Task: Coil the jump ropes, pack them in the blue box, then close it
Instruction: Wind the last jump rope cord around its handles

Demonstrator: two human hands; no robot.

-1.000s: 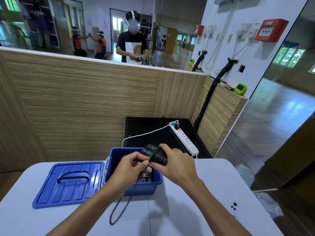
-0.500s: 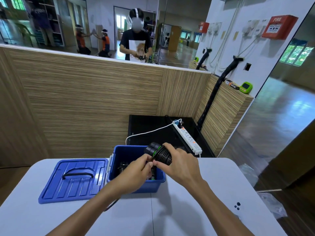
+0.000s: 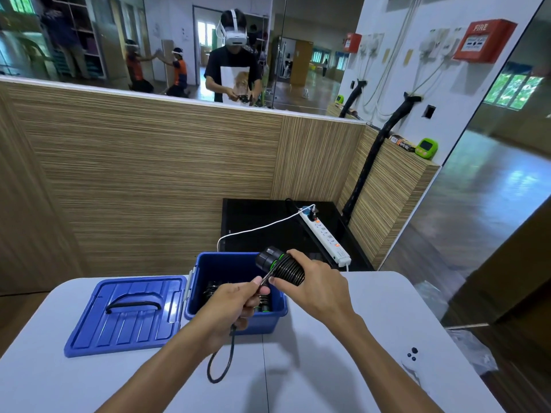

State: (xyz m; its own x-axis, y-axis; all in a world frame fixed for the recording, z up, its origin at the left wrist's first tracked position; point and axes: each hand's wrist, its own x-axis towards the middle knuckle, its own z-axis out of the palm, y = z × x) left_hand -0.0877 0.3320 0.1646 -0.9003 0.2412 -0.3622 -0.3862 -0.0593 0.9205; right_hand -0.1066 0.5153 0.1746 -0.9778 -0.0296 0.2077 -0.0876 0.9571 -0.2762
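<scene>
gripping the coiled jump rope (image 3: 287,269), right hand (image 3: 317,289); left hand (image 3: 235,305) pinches its cord above the open blue box (image 3: 238,323).

The right hand (image 3: 316,281) covers the far end of the coiled jump rope (image 3: 287,268). The left hand (image 3: 235,305) hides part of the loose cord and some contents of the blue box (image 3: 238,263), which are too dark to identify. The bench (image 3: 357,338) is cut off by the lower edge.
</scene>
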